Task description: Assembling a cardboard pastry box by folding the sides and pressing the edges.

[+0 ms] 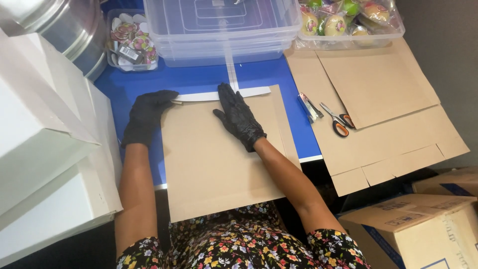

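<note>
I look down from the head camera at my two black-gloved hands on a brown cardboard sheet (219,159). The sheet lies flat on a blue table (199,79), and its near edge hangs over the table's front toward my floral dress (239,244).

My left hand (147,117) sits at the sheet's far left corner. Its fingers are curled and pinch the left end of a white strip (219,95) that runs along the sheet's far edge. My right hand (238,117) lies palm down on the sheet near the middle of that edge, fingers straight and close together, with the tips touching the strip. It holds nothing; it only presses flat.

Beyond the strip stands a stack of clear plastic bins (219,30). To their left is a small clear tub (130,42) of round printed tags, and beside it a metal pot (64,27). At the far right a clear bin (348,22) holds wrapped round items.

To the right of my sheet lie more cardboard sheets (378,109), overlapping. On them, near the table's edge, rest orange-handled scissors (336,119) and a small metal tool (309,107) just beside them. White boxes (45,144) fill the left side. Brown cartons (418,229) sit low on the right.
</note>
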